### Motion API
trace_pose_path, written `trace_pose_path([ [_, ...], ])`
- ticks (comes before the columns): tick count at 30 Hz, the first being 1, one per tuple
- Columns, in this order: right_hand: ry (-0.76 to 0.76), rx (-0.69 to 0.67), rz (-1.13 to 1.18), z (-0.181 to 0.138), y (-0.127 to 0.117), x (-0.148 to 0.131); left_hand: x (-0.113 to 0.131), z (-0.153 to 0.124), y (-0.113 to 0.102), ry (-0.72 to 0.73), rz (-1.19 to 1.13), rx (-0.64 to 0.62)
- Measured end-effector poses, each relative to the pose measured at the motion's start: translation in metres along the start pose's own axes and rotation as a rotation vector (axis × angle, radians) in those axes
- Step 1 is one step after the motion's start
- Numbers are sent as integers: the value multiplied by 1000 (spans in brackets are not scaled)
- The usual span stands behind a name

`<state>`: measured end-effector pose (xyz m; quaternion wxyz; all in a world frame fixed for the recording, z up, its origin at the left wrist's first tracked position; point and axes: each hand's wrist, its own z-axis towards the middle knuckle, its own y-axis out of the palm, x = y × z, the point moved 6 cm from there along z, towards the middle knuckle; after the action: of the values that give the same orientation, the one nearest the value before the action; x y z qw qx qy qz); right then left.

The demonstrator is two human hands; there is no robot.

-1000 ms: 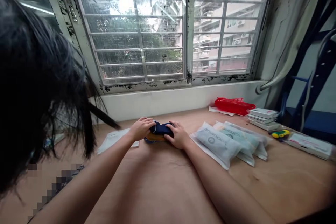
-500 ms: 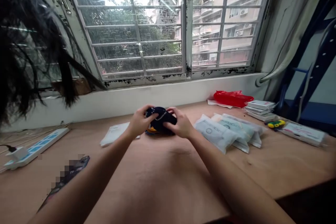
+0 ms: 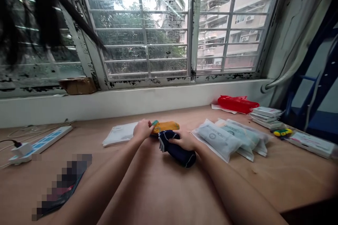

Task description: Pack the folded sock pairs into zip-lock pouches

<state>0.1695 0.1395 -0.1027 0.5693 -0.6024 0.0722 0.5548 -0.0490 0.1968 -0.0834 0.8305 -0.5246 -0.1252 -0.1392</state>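
My right hand (image 3: 185,140) is wrapped over a navy cloth roll (image 3: 182,155) with thin white lines and a pale grey folded end. The roll lies slanted just above or on the table; which one I cannot tell. Behind it rests a mustard-yellow cloth bundle (image 3: 167,126) with teal edging. My left hand (image 3: 143,130) is closed at the left end of the yellow bundle, thumb and fingers at the teal part. A flat white packet (image 3: 120,134) lies just left of that hand.
To the right are several clear-bagged cloth packs (image 3: 221,140), a red plastic bag (image 3: 237,104), stacked white boxes (image 3: 266,116) and a yellow-green tool (image 3: 282,132). A power strip (image 3: 50,142) with a plug and a partly pixelated dark phone-like item (image 3: 66,197) are at left.
Both hands held the navy roll together; now only the right hand does, lower and nearer. My left hand has moved to the yellow bundle, which is now uncovered. The view has shifted slightly.
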Motion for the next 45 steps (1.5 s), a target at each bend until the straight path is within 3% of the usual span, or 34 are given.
trace_pose_path([
  [5, 3, -9, 318, 1, -1, 5, 8, 8, 3, 38, 130, -7],
  [9, 305, 60, 665, -3, -2, 26, -1, 15, -8, 6, 150, 15],
  [12, 511, 100, 853, -10, 2, 37, -30, 1, -24, -47, 148, 67],
  [16, 645, 113, 906, -14, 6, 42, -88, -43, -44, -82, 195, 58],
  [20, 583, 139, 884, -12, 5, 36, -130, -72, -54, -86, 256, 25],
  [24, 532, 123, 824, -10, 10, 30, -138, -71, -60, -99, 279, 44],
  [27, 502, 108, 795, -10, 13, 29, -128, -60, -79, -116, 282, 108],
  [31, 331, 136, 737, -4, 1, 13, -104, -42, -130, -139, 275, 179],
  [33, 155, 141, 636, 4, -13, -13, -82, -32, -154, -83, 258, 124],
  [36, -218, 72, 294, 14, -30, -82, -37, -26, -177, 41, 188, -31],
  [38, -405, 4, 9, 17, -31, -128, -7, -28, -181, 95, 94, -151],
  [40, -478, -44, -246, 19, -27, -156, 20, -35, -179, 111, -20, -258],
  [45, -409, -58, -534, 21, -26, -161, 56, -46, -162, 134, -150, -333],
])
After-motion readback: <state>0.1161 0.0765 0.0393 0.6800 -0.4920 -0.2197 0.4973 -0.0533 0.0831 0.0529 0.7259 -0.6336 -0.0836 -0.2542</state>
